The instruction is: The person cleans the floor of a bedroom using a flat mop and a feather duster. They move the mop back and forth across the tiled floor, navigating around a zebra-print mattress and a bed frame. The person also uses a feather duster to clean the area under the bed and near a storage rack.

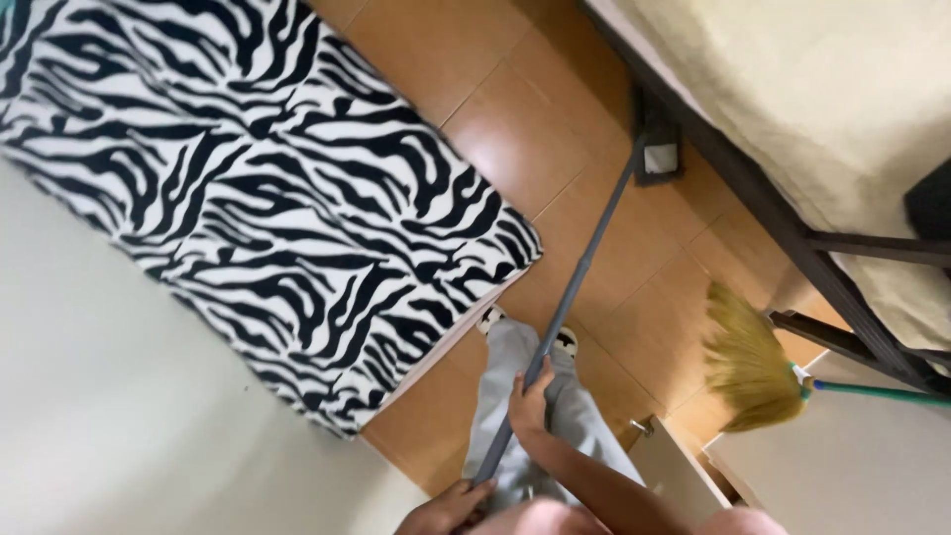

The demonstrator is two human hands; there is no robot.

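Observation:
Both my hands hold a long grey pole [584, 258] that slants from the bottom centre up toward the bed. My right hand [530, 401] grips it higher up, in front of my grey trousers [555, 406]. My left hand [451, 507] grips its lower end at the frame's bottom edge. The pole ends in a dark flat head with a pale pad [659, 157], which rests on the brown tiled floor [515, 129] beside the bed's dark frame [792, 238]. My two feet in patterned slippers [565, 342] stand under the pole.
A black-and-white zebra-striped rug [258, 188] covers the floor at the left, next to a white wall [109, 416]. A bed with a cream cover [832, 89] fills the upper right. A straw broom [748, 367] with a green handle lies at the right by a white cabinet [852, 466].

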